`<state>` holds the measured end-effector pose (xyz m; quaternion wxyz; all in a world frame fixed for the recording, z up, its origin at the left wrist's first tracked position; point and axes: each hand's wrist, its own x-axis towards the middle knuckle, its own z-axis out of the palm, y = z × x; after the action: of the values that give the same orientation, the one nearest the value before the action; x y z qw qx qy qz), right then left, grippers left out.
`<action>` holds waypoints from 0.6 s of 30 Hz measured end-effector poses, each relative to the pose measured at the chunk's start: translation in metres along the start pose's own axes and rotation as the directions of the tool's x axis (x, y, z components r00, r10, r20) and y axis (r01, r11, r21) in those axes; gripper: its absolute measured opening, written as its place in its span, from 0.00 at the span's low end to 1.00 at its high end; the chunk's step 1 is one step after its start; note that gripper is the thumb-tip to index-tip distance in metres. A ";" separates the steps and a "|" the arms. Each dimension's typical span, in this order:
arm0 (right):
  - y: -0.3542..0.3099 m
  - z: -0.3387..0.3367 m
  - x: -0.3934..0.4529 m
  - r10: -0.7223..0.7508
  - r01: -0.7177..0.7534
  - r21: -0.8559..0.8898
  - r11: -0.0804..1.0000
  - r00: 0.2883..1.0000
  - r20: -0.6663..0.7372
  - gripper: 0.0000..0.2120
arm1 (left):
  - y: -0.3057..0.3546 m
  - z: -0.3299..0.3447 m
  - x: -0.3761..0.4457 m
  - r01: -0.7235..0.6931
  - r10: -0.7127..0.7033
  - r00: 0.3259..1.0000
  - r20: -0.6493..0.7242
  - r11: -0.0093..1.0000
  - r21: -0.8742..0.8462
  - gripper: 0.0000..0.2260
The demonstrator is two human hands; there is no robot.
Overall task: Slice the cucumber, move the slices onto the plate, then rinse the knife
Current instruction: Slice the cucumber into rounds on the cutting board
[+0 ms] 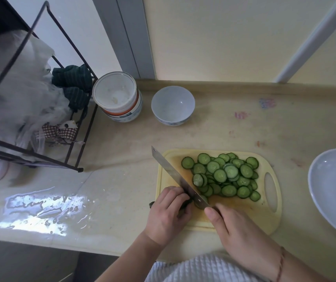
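Several green cucumber slices (225,176) lie heaped on a pale yellow cutting board (244,212). My right hand (236,233) grips the handle of a long knife (175,176), thumb along the blade's base, with the blade running up and left across the board's left edge. My left hand (167,210) has its fingers curled over the short dark end of the cucumber (184,205), right against the blade. That stub is mostly hidden under the fingers. A white plate (334,192) sits to the right of the board, partly cut off by the frame.
A white bowl (172,105) and a stack of bowls (118,98) stand at the back of the beige counter (244,127). A black wire rack (36,98) with plastic bags and cloths fills the left. Water is pooled on the counter (45,210) at the front left.
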<state>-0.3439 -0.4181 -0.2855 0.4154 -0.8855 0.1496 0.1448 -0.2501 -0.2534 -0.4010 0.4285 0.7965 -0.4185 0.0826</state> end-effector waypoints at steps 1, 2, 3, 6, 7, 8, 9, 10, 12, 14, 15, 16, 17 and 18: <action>0.000 0.001 0.002 0.010 -0.010 0.003 1.000 1.000 0.007 0.24 | 0.000 0.000 0.000 -0.004 0.004 1.000 -0.003 1.000 0.000 0.10; 0.000 0.003 0.004 0.021 -0.021 0.003 1.000 1.000 0.014 0.23 | 0.000 0.000 0.000 -0.007 0.007 1.000 -0.006 1.000 0.000 0.11; 0.001 0.005 0.008 0.030 -0.030 -0.002 1.000 0.999 0.020 0.22 | 0.000 0.000 0.001 -0.007 0.007 1.000 -0.010 1.000 0.000 0.11; 0.005 0.016 0.020 0.037 -0.037 -0.014 0.999 0.999 0.020 0.24 | 0.001 0.000 0.001 -0.001 0.001 1.000 -0.014 1.000 0.005 0.05; 0.006 0.020 0.024 0.032 -0.032 -0.014 0.999 0.999 0.014 0.24 | 0.001 0.000 0.001 0.000 0.000 1.000 -0.012 1.000 0.006 0.04; 0.007 0.024 0.026 0.029 -0.028 -0.012 1.000 1.000 0.007 0.24 | 0.001 0.000 0.001 -0.001 0.001 1.000 -0.008 1.000 0.006 0.04; 0.008 0.026 0.028 0.025 -0.025 -0.008 1.000 1.000 0.000 0.24 | 0.001 0.000 0.000 -0.001 0.001 1.000 -0.003 1.000 0.008 0.05; 0.010 0.026 0.029 0.023 -0.023 -0.004 1.000 1.000 -0.008 0.24 | 0.001 -0.001 0.000 0.003 -0.003 1.000 0.003 1.000 0.015 0.06; 0.014 0.022 0.030 0.034 -0.034 0.003 0.999 0.999 -0.034 0.26 | 0.001 -0.003 0.000 0.019 -0.020 1.000 0.018 0.999 0.027 0.06; 0.018 0.015 0.031 0.062 -0.062 0.001 0.998 0.997 -0.052 0.28 | 0.002 -0.004 0.000 0.024 -0.024 0.999 0.032 0.999 0.028 0.06; 0.018 0.012 0.030 0.072 -0.072 -0.003 0.997 0.996 -0.052 0.28 | 0.002 -0.004 0.001 0.021 -0.022 0.999 0.033 0.999 0.030 0.06; 0.017 0.011 0.029 0.075 -0.075 0.000 0.997 0.996 -0.047 0.28 | 0.002 -0.004 0.001 0.019 -0.020 0.999 0.030 0.999 0.027 0.06; 0.014 0.010 0.027 0.071 -0.071 0.008 0.997 0.997 -0.039 0.26 | 0.001 -0.004 0.001 0.018 -0.019 1.000 0.022 1.000 0.017 0.08; 0.011 0.010 0.024 0.062 -0.061 0.019 0.998 0.998 -0.029 0.25 | 0.001 -0.004 0.001 0.019 -0.019 1.000 0.011 1.000 0.006 0.09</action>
<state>-0.3276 -0.4205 -0.3085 0.4166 -0.8787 0.1842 0.1428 -0.2494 -0.2513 -0.3979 0.4246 0.8022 -0.4131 0.0752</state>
